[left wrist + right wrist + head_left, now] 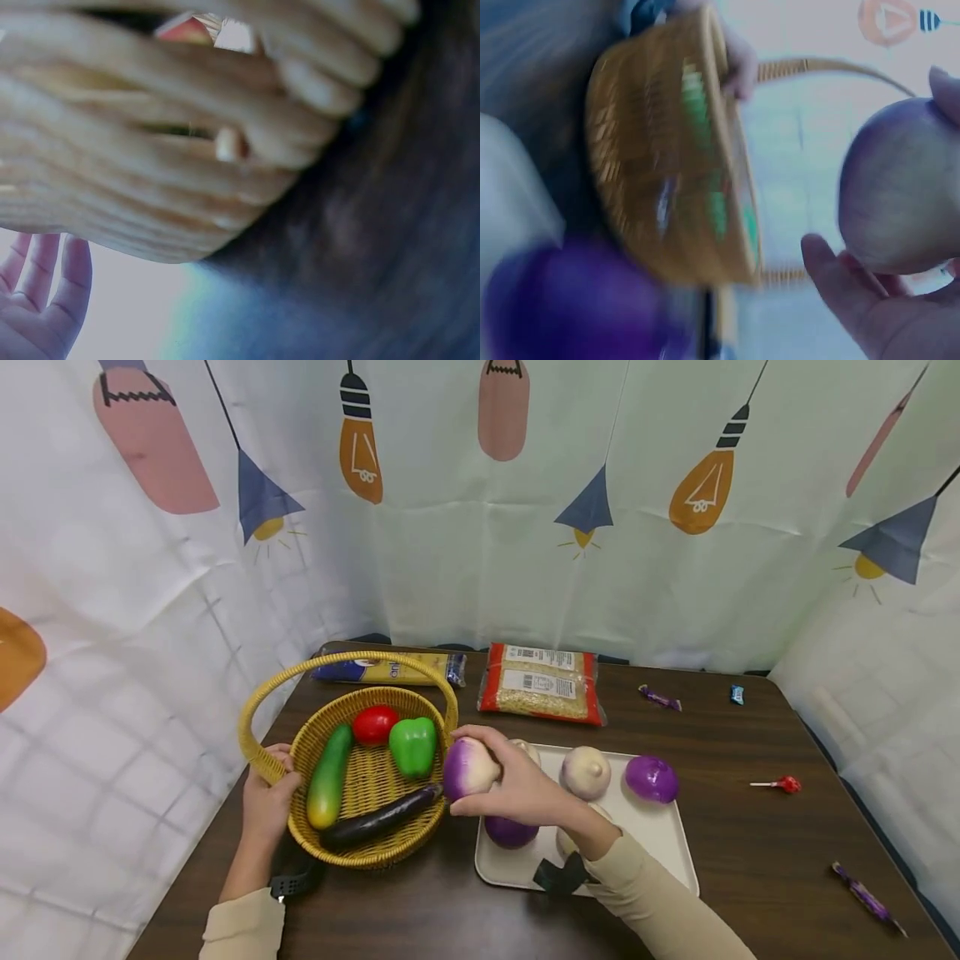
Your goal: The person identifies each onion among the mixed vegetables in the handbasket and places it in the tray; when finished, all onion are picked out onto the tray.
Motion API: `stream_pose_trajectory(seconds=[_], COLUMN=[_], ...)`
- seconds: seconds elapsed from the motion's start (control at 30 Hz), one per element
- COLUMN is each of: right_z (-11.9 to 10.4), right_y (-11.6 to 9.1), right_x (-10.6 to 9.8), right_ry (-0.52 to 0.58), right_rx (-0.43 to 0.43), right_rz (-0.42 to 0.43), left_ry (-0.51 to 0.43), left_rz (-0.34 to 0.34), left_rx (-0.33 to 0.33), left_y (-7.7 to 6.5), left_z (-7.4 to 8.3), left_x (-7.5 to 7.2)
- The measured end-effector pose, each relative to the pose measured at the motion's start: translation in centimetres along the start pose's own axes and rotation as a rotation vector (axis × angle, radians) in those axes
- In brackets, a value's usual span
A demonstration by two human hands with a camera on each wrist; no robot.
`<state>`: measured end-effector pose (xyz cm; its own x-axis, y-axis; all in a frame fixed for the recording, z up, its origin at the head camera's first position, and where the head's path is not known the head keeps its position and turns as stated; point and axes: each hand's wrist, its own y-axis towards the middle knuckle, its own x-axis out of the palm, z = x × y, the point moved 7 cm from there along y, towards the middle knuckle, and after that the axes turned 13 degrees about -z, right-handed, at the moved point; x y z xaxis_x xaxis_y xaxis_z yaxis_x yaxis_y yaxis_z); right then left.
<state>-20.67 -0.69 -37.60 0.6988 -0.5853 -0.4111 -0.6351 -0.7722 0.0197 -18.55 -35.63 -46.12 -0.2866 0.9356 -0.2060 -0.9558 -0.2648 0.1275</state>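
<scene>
My right hand (528, 785) holds a purple-and-white turnip (467, 768) between thumb and fingers, right beside the basket's right rim. In the right wrist view the turnip (900, 187) sits against the fingers. At the left rim, by the foot of the handle, my left hand (264, 802) grips the yellow wicker basket (369, 770). Inside it lie a cucumber (330, 777), a red tomato (375, 724), a green bell pepper (412, 747) and an eggplant (381, 818). The left wrist view shows the basket's woven side (150, 165) close up, fingers below it.
To the right, a white tray (667, 847) bears several turnips (651, 779), partly hidden by the right arm. Behind stand a red-edged grain bag (540, 683) and a yellow-and-blue packet (397, 668). A lollipop (787, 784) and wrapped candies (868, 897) lie far right.
</scene>
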Motion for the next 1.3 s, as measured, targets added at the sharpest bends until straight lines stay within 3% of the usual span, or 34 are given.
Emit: stream_pose_trajectory(seconds=[0.27,0.6,0.77,0.93,1.3], right_z=[4.3,9.0,11.1,12.5,11.5], right_y=[-7.2,-15.4,-18.2,-19.8,-22.6], right_x=[-5.1,-10.1,-10.9,-11.0,-10.3], right_ry=[0.034,0.110,0.113,0.056,0.011], right_rx=[0.060,-0.015,0.006,0.038,0.004], right_rz=[0.157,0.258,0.265,0.246,0.184], left_ry=[0.004,-0.015,-0.031,-0.038,-0.054], left_rz=[-0.001,0.001,0.009,0.022,0.017], left_rx=[-0.033,-0.037,-0.022,-0.022,-0.022], left_y=[0.2,0.2,0.1,0.1,0.3], left_z=[0.0,-0.3,-0.2,0.0,-0.1], left_x=[0.0,-0.2,0.0,0.0,0.0])
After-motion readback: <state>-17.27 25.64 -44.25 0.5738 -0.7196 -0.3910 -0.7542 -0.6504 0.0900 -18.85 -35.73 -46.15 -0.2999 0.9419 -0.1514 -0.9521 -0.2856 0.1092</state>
